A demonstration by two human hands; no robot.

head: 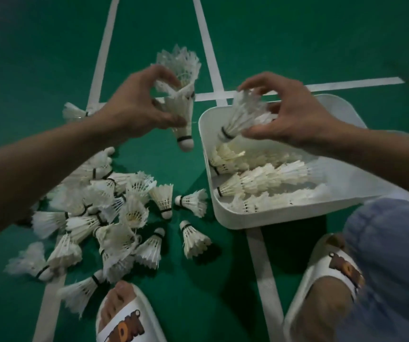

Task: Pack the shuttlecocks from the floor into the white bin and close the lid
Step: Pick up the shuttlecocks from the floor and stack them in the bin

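My left hand [134,107] holds a nested stack of white shuttlecocks [182,99] upright, cork down, in the air just left of the white bin [204,134]. Over the bin's far left corner, my right hand [294,119] grips another stack of shuttlecocks [241,114], tilted with its cork pointing down-left. Inside the bin lie several rows of nested shuttlecocks [262,178]. A loose pile of shuttlecocks [109,213] covers the green floor at lower left. The bin's white lid [339,107] lies flat behind the bin.
White court lines [204,40] cross the green floor. My two feet in white slippers [124,319] stand at the bottom edge, and a knee in blue shorts [391,243] sits by the bin's near right side. A single shuttlecock [73,112] lies apart at far left.
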